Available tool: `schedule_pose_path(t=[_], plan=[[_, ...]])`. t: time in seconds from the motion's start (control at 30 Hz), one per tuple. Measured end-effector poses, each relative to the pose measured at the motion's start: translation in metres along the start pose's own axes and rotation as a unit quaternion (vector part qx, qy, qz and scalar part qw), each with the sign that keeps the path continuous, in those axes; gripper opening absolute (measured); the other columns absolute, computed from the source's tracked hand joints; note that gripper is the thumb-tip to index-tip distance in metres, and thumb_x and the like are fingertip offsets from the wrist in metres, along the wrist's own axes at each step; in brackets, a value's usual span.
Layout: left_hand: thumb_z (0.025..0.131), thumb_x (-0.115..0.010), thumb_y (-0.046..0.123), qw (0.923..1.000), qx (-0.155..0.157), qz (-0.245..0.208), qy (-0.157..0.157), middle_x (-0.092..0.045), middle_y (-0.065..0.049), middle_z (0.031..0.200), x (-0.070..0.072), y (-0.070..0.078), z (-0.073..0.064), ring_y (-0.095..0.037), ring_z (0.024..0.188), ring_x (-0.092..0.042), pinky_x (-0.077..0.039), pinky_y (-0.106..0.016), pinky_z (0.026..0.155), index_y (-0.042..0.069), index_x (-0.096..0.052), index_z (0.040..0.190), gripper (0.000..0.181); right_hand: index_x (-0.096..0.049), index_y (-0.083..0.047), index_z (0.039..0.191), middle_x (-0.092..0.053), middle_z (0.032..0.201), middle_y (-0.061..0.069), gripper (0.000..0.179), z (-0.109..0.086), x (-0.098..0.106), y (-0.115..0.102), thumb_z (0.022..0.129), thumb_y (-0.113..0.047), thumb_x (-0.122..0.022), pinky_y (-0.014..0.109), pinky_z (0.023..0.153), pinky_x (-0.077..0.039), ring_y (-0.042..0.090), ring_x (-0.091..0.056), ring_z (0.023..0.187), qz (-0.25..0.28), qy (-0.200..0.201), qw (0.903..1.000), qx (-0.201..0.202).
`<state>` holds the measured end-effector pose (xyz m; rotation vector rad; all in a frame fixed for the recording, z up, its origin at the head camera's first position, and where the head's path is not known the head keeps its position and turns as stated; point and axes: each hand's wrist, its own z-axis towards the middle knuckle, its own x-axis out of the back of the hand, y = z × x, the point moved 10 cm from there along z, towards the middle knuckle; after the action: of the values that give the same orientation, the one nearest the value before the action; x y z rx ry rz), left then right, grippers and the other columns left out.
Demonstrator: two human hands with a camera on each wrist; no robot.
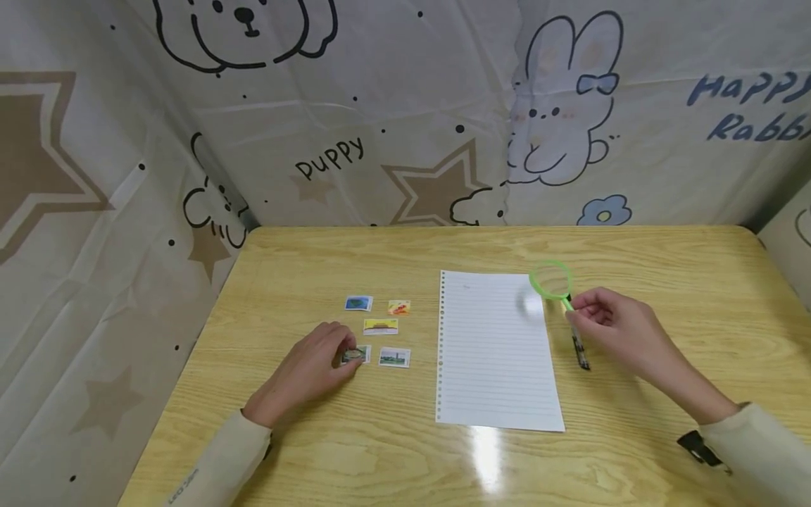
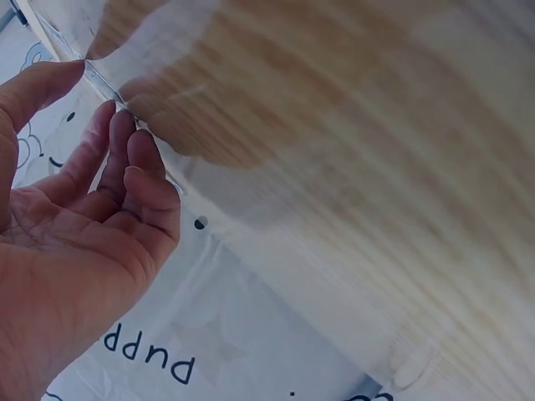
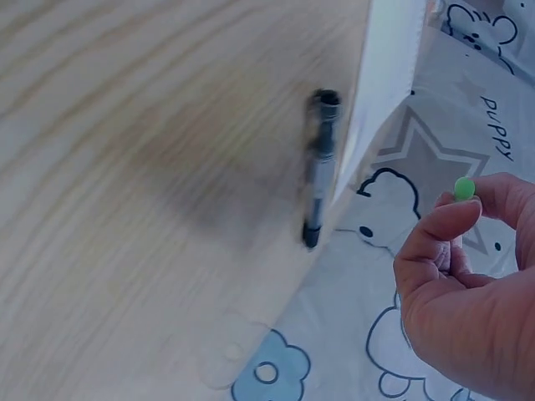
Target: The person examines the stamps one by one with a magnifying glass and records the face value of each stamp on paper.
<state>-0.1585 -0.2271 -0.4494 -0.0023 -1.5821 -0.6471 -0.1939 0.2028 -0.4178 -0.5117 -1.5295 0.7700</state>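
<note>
My right hand (image 1: 624,327) pinches the green handle of a magnifying glass (image 1: 566,303) between thumb and fingers. Its round lens overlaps the upper right corner of the paper, and the handle's green end (image 3: 465,189) pokes out of the grip in the right wrist view. At the table's left, my left hand (image 1: 313,362) has its thumb and index fingertips at the edges of a green stamp (image 1: 356,354), pinching it at the tabletop. Beside it lies a stamp with a tower (image 1: 395,358). A yellow stamp (image 1: 381,327), a blue stamp (image 1: 358,303) and an orange-red stamp (image 1: 399,307) lie farther back.
A lined sheet of paper (image 1: 494,352) with punched holes lies mid-table. A black and clear pen (image 3: 319,167) rests just right of it, partly below the right hand. Printed cloth (image 1: 405,105) hangs behind the wooden table (image 1: 684,274).
</note>
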Motion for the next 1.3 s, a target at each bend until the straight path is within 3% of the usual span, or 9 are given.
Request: schedule_pose_path(t=[0.4,0.8,1.3], plan=[[0.097,-0.085,0.021,0.9998,0.016,-0.002,-0.008,-0.057,0.003,0.096,-0.001,-0.002,0.003,-0.016,0.091,-0.05,-0.049,-0.037,0.079,0.01,-0.067,0.101,0.022,-0.071,0.002,0.115,-0.071,0.095,0.006,0.023,0.006,-0.012,-0.032,0.103,-0.017,-0.078,0.022,0.066,-0.052,0.013,-0.064,0.08,0.039,-0.011,0.9988,0.028],[0.095,-0.087,0.017,0.9999,0.011,0.004,0.003,-0.059,0.003,0.096,0.001,0.0,0.002,-0.016,0.089,-0.052,-0.051,-0.036,0.078,0.009,-0.067,0.099,0.022,-0.072,-0.001,0.108,-0.068,0.088,0.005,0.016,0.013,-0.041,-0.059,0.101,-0.013,-0.079,0.025,0.064,-0.051,0.017,-0.062,0.077,0.093,-0.064,0.9932,0.03],[0.098,-0.084,0.014,0.9996,0.021,-0.013,-0.016,-0.059,0.001,0.095,0.001,0.003,0.005,-0.017,0.09,-0.05,-0.05,-0.038,0.08,0.006,-0.068,0.101,0.019,-0.073,-0.003,0.106,-0.067,0.086,0.001,0.012,0.022,-0.079,-0.094,0.099,-0.012,-0.079,0.026,0.062,-0.047,0.018,-0.059,0.076,0.114,-0.097,0.9867,0.063]])
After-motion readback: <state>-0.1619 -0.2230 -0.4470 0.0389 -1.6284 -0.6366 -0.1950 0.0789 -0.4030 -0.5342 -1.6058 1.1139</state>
